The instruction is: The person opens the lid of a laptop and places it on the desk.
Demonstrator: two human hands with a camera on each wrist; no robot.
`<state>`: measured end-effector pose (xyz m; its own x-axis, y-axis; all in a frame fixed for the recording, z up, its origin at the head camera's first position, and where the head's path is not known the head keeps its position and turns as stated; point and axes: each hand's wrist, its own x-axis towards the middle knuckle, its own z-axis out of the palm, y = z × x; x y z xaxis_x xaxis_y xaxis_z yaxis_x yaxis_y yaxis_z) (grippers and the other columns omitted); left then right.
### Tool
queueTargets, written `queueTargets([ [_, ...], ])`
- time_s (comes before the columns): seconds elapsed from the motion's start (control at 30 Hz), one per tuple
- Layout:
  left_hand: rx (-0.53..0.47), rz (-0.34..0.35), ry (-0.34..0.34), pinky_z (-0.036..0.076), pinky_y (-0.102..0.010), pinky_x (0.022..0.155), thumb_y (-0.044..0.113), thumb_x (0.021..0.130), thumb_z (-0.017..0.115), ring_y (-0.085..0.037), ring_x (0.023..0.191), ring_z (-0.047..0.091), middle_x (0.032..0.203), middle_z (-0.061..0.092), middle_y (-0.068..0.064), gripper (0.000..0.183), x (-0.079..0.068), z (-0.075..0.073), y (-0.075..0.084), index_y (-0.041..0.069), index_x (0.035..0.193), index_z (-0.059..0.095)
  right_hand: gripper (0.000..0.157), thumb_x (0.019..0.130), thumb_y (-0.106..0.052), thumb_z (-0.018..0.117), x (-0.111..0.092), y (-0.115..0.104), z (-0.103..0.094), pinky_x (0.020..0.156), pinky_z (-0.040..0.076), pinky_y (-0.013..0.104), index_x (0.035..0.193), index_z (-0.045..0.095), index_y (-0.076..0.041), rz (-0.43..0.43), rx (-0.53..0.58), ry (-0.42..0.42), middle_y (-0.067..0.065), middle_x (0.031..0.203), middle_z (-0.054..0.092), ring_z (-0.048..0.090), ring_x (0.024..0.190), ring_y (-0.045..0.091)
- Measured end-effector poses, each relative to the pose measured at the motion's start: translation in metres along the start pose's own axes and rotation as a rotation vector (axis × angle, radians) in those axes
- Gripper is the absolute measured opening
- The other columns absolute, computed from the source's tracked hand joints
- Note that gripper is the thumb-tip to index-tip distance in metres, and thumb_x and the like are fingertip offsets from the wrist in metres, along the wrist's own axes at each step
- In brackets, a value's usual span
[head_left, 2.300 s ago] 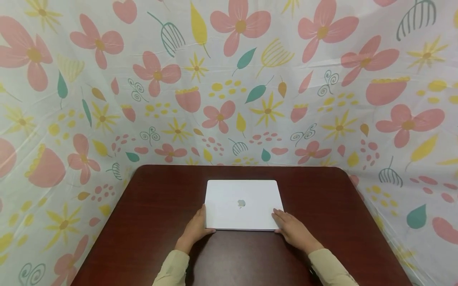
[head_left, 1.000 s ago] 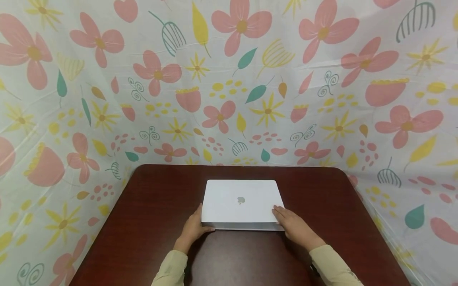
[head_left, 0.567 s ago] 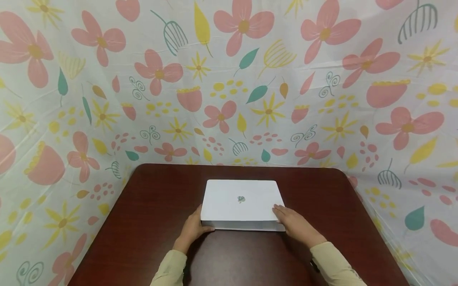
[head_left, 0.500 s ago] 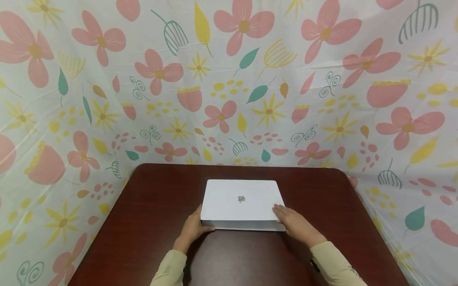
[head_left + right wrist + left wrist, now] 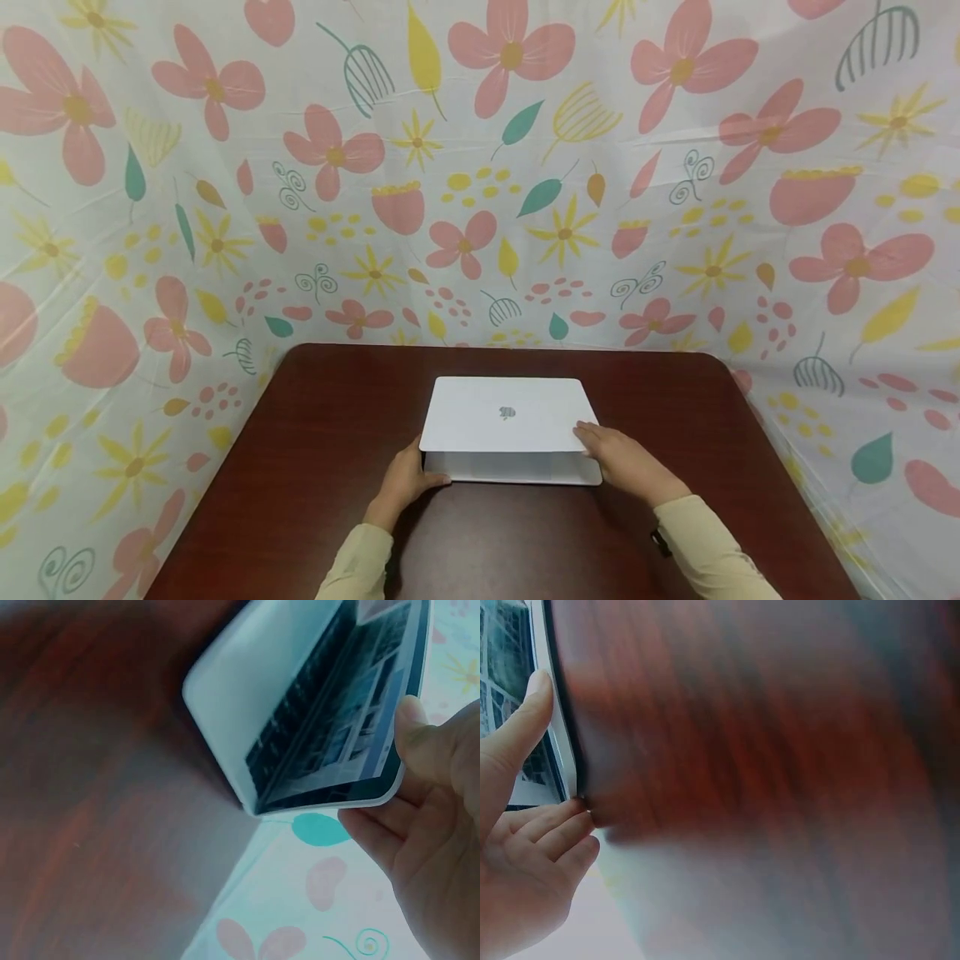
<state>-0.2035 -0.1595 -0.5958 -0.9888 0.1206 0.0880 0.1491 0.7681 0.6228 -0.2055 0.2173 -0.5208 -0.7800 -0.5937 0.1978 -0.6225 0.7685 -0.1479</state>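
A silver laptop (image 5: 480,425) with an apple logo lies near the middle of the table, its lid partly raised with the hinge at the far side. My left hand (image 5: 405,479) holds the front left corner of the base, thumb on the front edge and fingers along the side. In the right wrist view, my right hand (image 5: 435,817) pinches the lid at its right front corner, thumb on the screen side and fingers behind. The lit screen (image 5: 360,720) and black keyboard (image 5: 289,735) show under the lid there. From the head view both are hidden.
The dark red-brown wooden table (image 5: 337,400) has rounded far corners. A white floral cloth (image 5: 465,167) hangs behind it and along both sides. Beige sleeves (image 5: 356,558) cover both forearms, and a dark band (image 5: 660,542) sits at the right wrist.
The lid has gone from lying flat to partly raised, its front edge lifting as my right hand rises slightly with it. My left hand has stayed at the front left corner.
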Motion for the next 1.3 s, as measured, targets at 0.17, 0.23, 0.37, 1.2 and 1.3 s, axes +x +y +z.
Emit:
queueTargets([
  [0.17, 0.039, -0.022, -0.013, 0.052, -0.047, 0.082, 0.033, 0.064, 0.09, -0.038, 0.103, 0.062, 0.117, 0.062, -0.026, 0.088, 0.002, 0.0, 0.001, -0.006, 0.133, 0.051, 0.04, 0.089, 0.001, 0.064, 0.005, 0.004, -0.01, 0.094, 0.047, 0.047, 0.127, 0.057, 0.008, 0.024, 0.039, -0.043, 0.022, 0.126, 0.06, 0.058, 0.116, 0.035],
  [0.23, 0.049, -0.037, -0.024, 0.052, -0.047, 0.082, 0.034, 0.064, 0.09, -0.038, 0.104, 0.062, 0.117, 0.062, -0.027, 0.088, 0.003, 0.0, 0.002, -0.008, 0.131, 0.052, 0.037, 0.09, 0.0, 0.063, 0.008, 0.005, -0.014, 0.093, 0.048, 0.047, 0.126, 0.057, 0.009, 0.015, 0.059, -0.045, 0.023, 0.124, 0.061, 0.059, 0.115, 0.035],
  [0.37, 0.071, -0.053, -0.047, 0.051, -0.047, 0.085, 0.034, 0.064, 0.089, -0.039, 0.109, 0.06, 0.124, 0.059, -0.028, 0.093, 0.004, -0.002, 0.005, -0.009, 0.135, 0.048, 0.033, 0.092, 0.001, 0.06, 0.016, 0.009, -0.025, 0.092, 0.048, 0.047, 0.123, 0.059, 0.011, 0.017, 0.128, -0.056, 0.022, 0.122, 0.062, 0.059, 0.114, 0.036],
  [1.2, 0.125, -0.062, -0.032, 0.052, -0.044, 0.086, 0.032, 0.062, 0.091, -0.036, 0.107, 0.062, 0.124, 0.059, -0.027, 0.094, 0.005, -0.003, 0.011, -0.01, 0.134, 0.048, 0.025, 0.1, -0.017, 0.053, 0.07, 0.057, -0.066, 0.064, 0.04, 0.033, 0.116, 0.066, -0.003, 0.16, 0.414, -0.057, -0.003, 0.07, 0.056, 0.042, 0.058, 0.011],
  [1.3, 0.137, -0.06, -0.027, 0.052, -0.044, 0.086, 0.033, 0.061, 0.091, -0.036, 0.107, 0.062, 0.125, 0.059, -0.026, 0.094, 0.005, -0.003, 0.011, -0.01, 0.134, 0.048, 0.028, 0.1, -0.019, 0.052, 0.078, 0.061, -0.068, 0.065, 0.041, 0.035, 0.116, 0.066, 0.0, 0.168, 0.415, -0.039, 0.002, 0.076, 0.061, 0.046, 0.062, 0.013],
])
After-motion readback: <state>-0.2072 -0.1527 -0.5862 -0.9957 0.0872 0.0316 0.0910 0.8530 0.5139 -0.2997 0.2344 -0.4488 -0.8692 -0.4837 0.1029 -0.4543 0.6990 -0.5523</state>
